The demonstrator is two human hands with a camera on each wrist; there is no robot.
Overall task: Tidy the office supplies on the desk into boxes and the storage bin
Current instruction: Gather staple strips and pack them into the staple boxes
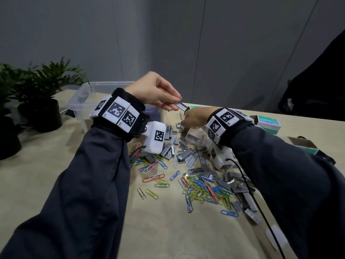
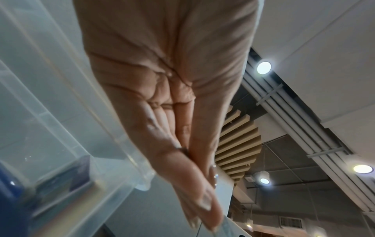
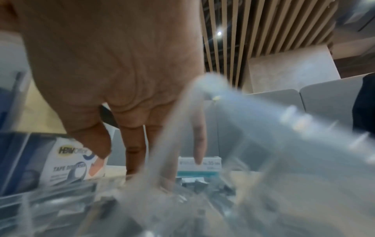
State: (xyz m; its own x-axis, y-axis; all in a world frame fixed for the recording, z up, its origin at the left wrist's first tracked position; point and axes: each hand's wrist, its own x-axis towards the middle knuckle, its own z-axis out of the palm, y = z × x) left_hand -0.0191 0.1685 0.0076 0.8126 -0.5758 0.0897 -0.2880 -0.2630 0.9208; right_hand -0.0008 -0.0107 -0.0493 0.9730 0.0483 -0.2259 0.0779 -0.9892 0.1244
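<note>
Pinching staple strip [image 1: 181, 106], left hand [image 1: 155, 92]

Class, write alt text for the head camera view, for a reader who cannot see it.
The left hand pinches a strip of staples above the desk, while the right hand reaches into a pile of loose staples. Coloured paper clips lie nearer, a clear bin stands behind.

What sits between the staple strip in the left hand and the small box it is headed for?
Nothing visible. The left hand pinches the staple strip just short of the open staple box; the right hand is below, at the staple pile, not in the path.
</note>
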